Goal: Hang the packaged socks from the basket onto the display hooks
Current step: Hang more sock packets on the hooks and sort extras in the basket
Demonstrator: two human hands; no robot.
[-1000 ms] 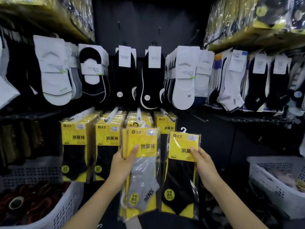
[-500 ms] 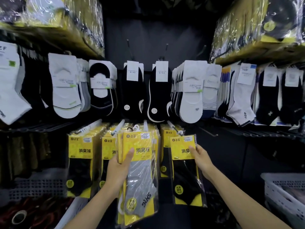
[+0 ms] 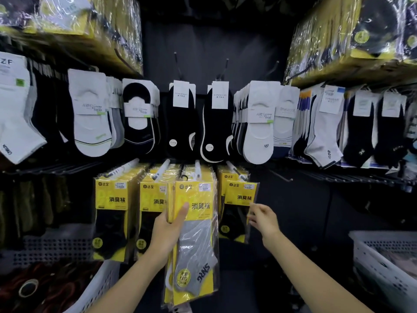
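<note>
My left hand (image 3: pixel 168 229) grips a stack of yellow sock packs (image 3: pixel 195 242); the front one shows a grey sock. A yellow pack with a black sock (image 3: pixel 239 199) hangs on the rightmost of the white-tipped display hooks (image 3: pixel 234 169), in front of others. My right hand (image 3: pixel 262 216) hovers just right of that pack, fingers loosely apart and holding nothing. Three more hooks (image 3: pixel 161 169) to the left carry rows of the same yellow packs (image 3: pixel 110 213).
A white basket (image 3: pixel 383 265) stands at the lower right, another white basket (image 3: pixel 99 288) with dark goods at the lower left. Rows of white and black socks (image 3: pixel 259 123) hang above. Wrapped yellow bundles (image 3: pixel 352 39) fill the top shelves on both sides.
My right hand carried the black-sock pack up onto the rightmost hook and let go of it. The left hand kept hold of its stack. The view moved closer to the rack.
</note>
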